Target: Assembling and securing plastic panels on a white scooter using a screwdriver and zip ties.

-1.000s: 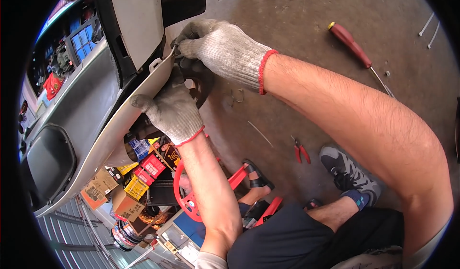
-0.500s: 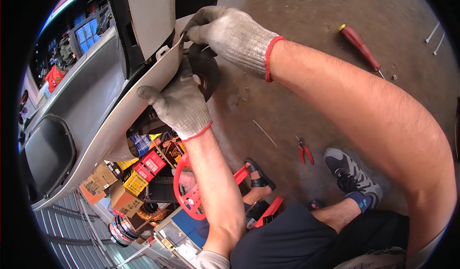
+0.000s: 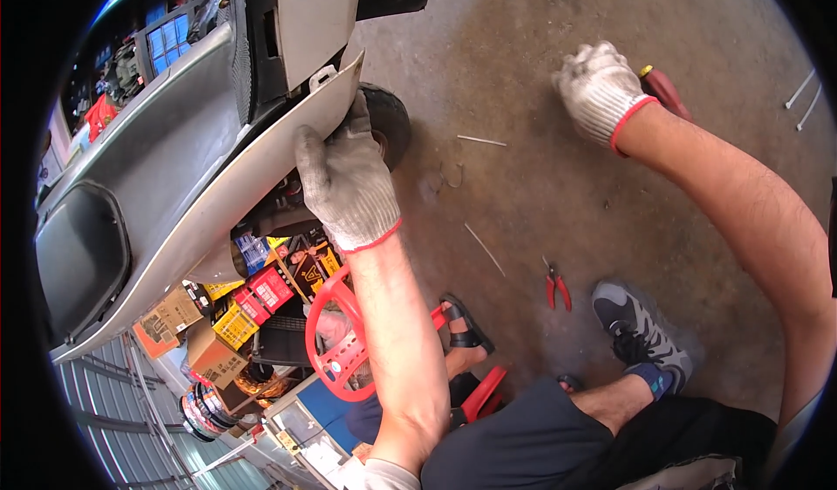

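My left hand, in a grey-white knitted glove with a red cuff, grips the edge of a long pale scooter body panel. Its thumb lies along the panel's edge; the other fingers are mostly hidden behind. A pale clip tab stands up near the panel's tip, and a black wheel shows beyond. Over the floor, away from the scooter, my right hand has its gloved fingers curled closed. What they hold, if anything, is hidden. Beside its wrist lies a screwdriver with a red handle, partly covered by the forearm.
On the floor lie red-handled pliers, a short pale strip, a thin stick and two white cable ties at far right. A red toy steering wheel, another person's sandalled foot and stacked boxes are at lower left.
My right hand has let go of the panel tip and moved right, over the floor by the screwdriver. My left hand keeps its hold. The pale strip now shows on the floor.
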`<state>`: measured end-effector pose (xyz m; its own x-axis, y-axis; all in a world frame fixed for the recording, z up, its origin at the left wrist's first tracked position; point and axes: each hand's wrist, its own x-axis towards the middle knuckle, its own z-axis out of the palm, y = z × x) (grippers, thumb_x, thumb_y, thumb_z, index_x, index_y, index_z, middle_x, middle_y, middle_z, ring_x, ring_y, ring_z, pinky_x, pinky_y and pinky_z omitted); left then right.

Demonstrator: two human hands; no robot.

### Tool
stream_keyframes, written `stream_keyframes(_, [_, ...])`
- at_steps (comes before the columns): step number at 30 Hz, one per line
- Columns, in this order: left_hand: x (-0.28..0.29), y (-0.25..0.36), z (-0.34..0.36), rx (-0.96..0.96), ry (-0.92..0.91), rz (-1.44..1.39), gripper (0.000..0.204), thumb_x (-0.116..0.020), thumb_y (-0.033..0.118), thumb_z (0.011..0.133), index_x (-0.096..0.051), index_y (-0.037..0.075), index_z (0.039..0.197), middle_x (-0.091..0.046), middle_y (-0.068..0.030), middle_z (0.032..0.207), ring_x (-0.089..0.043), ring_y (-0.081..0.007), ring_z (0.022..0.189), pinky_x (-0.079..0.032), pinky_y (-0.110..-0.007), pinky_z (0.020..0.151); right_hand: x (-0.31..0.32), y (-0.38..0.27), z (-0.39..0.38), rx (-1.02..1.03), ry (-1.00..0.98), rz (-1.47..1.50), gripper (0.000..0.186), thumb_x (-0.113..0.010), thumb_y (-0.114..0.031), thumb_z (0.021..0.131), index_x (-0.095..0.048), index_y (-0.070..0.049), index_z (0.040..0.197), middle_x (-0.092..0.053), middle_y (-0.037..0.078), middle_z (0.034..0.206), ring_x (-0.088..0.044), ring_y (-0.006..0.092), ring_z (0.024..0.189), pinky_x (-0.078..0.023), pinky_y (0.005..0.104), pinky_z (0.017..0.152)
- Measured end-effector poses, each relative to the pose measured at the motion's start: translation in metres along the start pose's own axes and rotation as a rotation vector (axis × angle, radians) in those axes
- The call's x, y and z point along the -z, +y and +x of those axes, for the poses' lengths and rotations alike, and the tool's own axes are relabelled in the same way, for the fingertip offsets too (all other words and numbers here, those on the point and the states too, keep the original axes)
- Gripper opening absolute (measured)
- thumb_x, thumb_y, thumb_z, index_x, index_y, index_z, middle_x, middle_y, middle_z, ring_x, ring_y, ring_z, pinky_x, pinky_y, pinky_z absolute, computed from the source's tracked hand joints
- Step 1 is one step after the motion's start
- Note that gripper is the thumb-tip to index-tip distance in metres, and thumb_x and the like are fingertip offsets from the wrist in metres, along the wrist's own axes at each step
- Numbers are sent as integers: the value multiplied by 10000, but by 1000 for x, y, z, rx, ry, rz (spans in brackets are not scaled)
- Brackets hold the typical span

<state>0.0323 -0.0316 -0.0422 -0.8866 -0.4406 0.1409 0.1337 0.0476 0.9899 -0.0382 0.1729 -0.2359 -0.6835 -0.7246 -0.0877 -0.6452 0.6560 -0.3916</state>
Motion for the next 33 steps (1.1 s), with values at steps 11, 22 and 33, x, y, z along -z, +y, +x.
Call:
stream_keyframes(11, [11, -7, 10, 85, 180, -40, 555, -558, -96, 828, -555, -54, 1381, -567, -199, 1425, -511, -359, 1357, -390, -533, 1190, 58, -36, 35, -17, -28, 861, 351, -579, -159, 971, -650, -26, 1288, -703, 102, 1244, -667, 267, 1138, -530, 369, 958])
stream_keyframes(22, [14, -8, 9, 96, 308, 42, 445, -526, -109, 842, -574, -136, 1284, -597, -240, 1317, -568, -366, 1272, -451, -516, 1135, 100, -103, 71, -111, 49, 2359, 373, -551, 8, 956, -634, 32, 1318, -704, 144, 1206, -681, 208, 1029, -586, 320, 854])
stream_keyframes(33, [18, -10, 9, 86, 337, 28, 225, -613, -80, 811, -660, -87, 1031, -644, -147, 922, -603, -241, 740, -509, -368, 696, 105, -105, 90, -199, -108, 2573, 245, -529, 22, 926, -651, 54, 1135, -685, 191, 1126, -674, 289, 956, -575, 404, 859])
